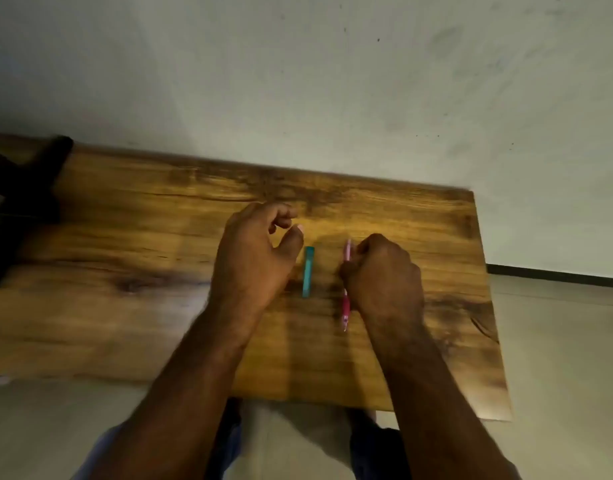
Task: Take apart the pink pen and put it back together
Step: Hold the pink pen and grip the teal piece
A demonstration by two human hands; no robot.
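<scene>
We lean over the bench (125, 306), both forearms reaching in from the near edge. Right hand (384, 275) is fisted around the pink pen (345, 306): tip end pokes out toward us, cap end sticks out the far side. Blur hides whether it's lifted or touching the wood. A full fist looks like a hold for bracing the barrel against a twist or pull. Pen looks whole, so teardown probably hasn't started.

Left hand (253, 258) is loose, holding nothing, fingers curled, thumb pointing toward the teal pen (308, 271). Likely parked there to come across and work the pink pen's free end.

Teal pen lies flat between our hands, parallel to the pink one, just beside it; not part of the job. Risk: small parts rolling under it.

Far left, a dark stand (28, 202) sits on the bench, well clear.
</scene>
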